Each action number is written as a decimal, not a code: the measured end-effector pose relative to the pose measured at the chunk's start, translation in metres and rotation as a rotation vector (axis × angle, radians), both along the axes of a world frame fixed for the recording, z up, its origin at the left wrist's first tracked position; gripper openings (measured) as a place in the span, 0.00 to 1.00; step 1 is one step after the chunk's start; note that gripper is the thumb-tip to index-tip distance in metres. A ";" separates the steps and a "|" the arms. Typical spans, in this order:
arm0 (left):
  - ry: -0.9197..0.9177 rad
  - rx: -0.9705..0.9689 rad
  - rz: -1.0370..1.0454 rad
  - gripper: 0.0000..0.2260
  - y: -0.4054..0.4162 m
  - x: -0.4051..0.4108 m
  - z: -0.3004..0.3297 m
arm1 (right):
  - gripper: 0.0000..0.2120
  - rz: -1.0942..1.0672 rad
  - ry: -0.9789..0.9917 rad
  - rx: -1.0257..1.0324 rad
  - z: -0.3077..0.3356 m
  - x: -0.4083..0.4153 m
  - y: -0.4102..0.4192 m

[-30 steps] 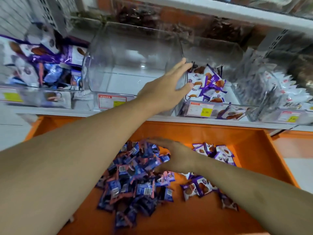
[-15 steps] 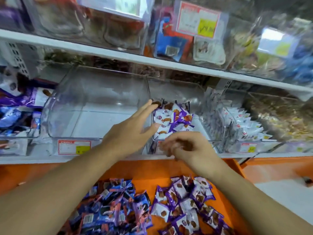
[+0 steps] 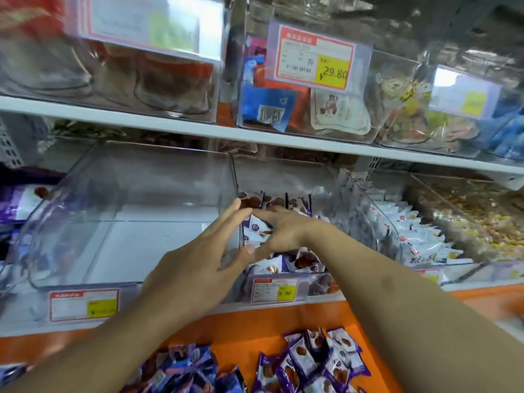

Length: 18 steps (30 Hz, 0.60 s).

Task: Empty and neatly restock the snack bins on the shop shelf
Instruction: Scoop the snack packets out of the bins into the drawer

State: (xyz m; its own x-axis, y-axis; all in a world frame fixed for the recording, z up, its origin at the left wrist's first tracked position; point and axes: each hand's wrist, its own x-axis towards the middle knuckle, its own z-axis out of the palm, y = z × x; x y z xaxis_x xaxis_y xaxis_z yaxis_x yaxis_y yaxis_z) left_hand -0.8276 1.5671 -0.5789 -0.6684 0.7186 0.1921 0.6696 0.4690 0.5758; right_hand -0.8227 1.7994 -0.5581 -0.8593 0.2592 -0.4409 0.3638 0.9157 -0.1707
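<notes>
- The purple-and-white snack packets (image 3: 265, 231) are stacked upright in the half-filled clear bin (image 3: 354, 222), directly beneath the right hand (image 3: 283, 231).
- Its fingers are pressed flat on the packets; whether one is held cannot be told.
- The left hand (image 3: 198, 268), fingers straight, is laid against the bin's left wall, beside the empty bin (image 3: 127, 217).

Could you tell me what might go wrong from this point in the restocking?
The right hand is placing purple-and-white packets in the narrow bin; loose ones could spill over its low front. The left hand presses the empty bin, which might slide.
</notes>
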 end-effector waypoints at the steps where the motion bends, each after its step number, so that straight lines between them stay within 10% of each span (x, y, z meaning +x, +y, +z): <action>1: -0.002 0.002 0.004 0.28 0.000 0.000 0.000 | 0.56 -0.014 0.027 0.002 -0.003 -0.002 0.001; 18: 0.029 -0.042 0.018 0.27 0.001 0.003 0.002 | 0.30 0.040 0.547 -0.010 -0.034 0.018 0.019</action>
State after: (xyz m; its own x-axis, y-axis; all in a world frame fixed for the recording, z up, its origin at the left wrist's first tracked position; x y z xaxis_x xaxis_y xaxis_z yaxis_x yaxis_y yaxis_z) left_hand -0.8241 1.5678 -0.5767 -0.6762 0.7140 0.1815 0.6768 0.5048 0.5359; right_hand -0.8048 1.8184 -0.5917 -0.9730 0.2196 0.0706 0.1843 0.9242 -0.3344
